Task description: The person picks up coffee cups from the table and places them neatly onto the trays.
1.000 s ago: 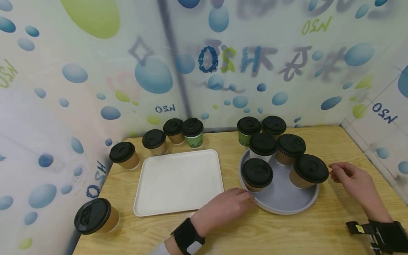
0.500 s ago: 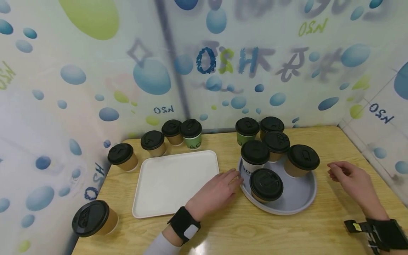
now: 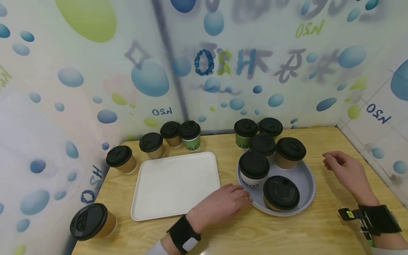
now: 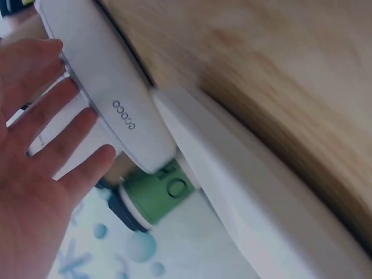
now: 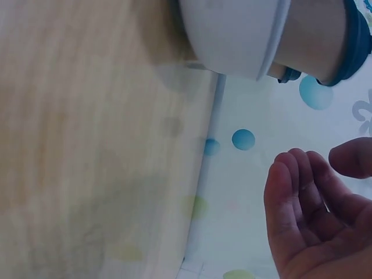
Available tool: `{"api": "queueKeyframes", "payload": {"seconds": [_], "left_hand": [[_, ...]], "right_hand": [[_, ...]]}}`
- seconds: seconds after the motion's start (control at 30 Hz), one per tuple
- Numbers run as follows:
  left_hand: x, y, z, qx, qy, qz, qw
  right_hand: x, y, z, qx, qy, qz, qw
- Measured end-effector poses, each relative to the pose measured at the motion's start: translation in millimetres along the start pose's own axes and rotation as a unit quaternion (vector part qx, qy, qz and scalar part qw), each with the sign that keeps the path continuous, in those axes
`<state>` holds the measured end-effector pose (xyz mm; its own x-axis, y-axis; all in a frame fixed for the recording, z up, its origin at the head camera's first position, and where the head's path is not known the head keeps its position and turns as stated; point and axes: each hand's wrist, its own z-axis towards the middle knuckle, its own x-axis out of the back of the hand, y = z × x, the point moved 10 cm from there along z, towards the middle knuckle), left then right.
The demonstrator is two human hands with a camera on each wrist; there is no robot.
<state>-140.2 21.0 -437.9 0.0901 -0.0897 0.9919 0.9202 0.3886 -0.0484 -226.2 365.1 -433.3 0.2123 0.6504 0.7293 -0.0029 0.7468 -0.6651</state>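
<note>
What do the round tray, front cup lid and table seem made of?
Round tray: probably matte plastic, with even colour and a smooth rounded wall. Lid: likely black plastic, slightly glossy, with raised moulded shapes. Table: mostly matte wood or wood-look laminate; grain shows.

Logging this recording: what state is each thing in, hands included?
Left hand: fingers extended, at the round tray's rim.
Right hand: fingers loosely curled, holding nothing.
Round tray: flat, carrying four cups, all lidded.
Rectangular tray: flat on the table.
Five leftmost cups: lidded, upright.
Two cups behind the round tray: lidded.
</note>
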Motion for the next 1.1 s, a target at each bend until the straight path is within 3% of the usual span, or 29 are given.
{"api": "queueKeyframes", "payload": {"seconds": [0.1, 0.17, 0.33, 0.43, 0.53, 0.73, 0.93, 1.1], "left_hand": [[3.5, 12.5, -1.9, -0.022, 0.004, -0.004, 0.9997], [6.8, 11.0, -2.9, -0.018, 0.014, -0.005, 0.9997], [8.4, -23.9, -1.7, 0.069, 0.036, 0.025, 0.9967], [-2.7, -43.0, -0.2, 0.115, 0.007, 0.039, 0.9926], [-13.6, -50.1, -0.1, 0.127, -0.023, 0.032, 0.9911], [-13.8, -43.6, -1.7, 0.104, -0.019, 0.018, 0.9942], [-9.6, -25.2, -3.1, 0.064, -0.025, 0.014, 0.9975], [-5.7, -9.0, -4.4, 0.039, -0.024, 0.021, 0.9987]], "right_hand": [[1, -4, 5, 0.006, 0.008, 0.01, 1.0], [1, -5, 6, 0.007, 0.01, 0.012, 1.0], [2, -3, 6, 0.008, 0.015, 0.003, 1.0], [2, -1, 5, 0.007, 0.017, 0.0, 1.0], [0, -2, 6, 0.01, 0.01, 0.008, 1.0], [-6, -13, 18, 0.046, -0.006, 0.006, 0.999], [-9, -32, 42, 0.092, -0.016, -0.01, 0.996], [-16, -52, 67, 0.125, -0.053, -0.002, 0.991]]}}
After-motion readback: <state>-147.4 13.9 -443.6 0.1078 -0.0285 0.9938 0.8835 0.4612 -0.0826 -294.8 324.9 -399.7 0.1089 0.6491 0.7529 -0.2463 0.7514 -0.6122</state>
